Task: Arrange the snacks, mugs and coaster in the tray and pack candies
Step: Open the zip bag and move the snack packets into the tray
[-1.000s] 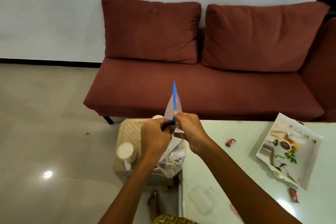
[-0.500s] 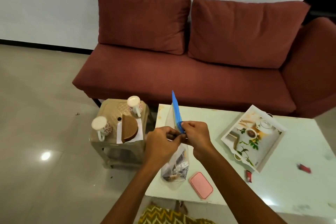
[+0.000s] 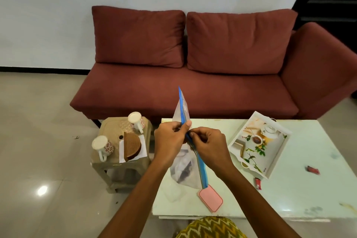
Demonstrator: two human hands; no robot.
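A clear zip bag (image 3: 183, 168) with a blue seal strip hangs above the white table (image 3: 289, 195), dark wrapped candies in its bottom. My left hand (image 3: 170, 139) pinches the seal from the left and my right hand (image 3: 209, 144) pinches it from the right, both at the strip's middle. A printed white tray (image 3: 258, 143) lies tilted on the table to the right. Two red candies (image 3: 257, 182) (image 3: 313, 169) lie loose on the table. On a beige stool (image 3: 116, 131) at the left stand two white mugs (image 3: 103, 146) (image 3: 136, 121) and brown round coasters (image 3: 132, 146) on a white napkin.
A pink flat case (image 3: 211, 200) lies near the table's front edge under the bag's corner. A maroon sofa (image 3: 193, 92) stands behind the table and stool. Glossy tiled floor (image 3: 38, 141) spreads to the left.
The view has swung right and pulled back, so the stool, mugs and whole table now show. The bag has tipped, its blue strip slanting down toward the pink case, and my hands have slid along the seal.
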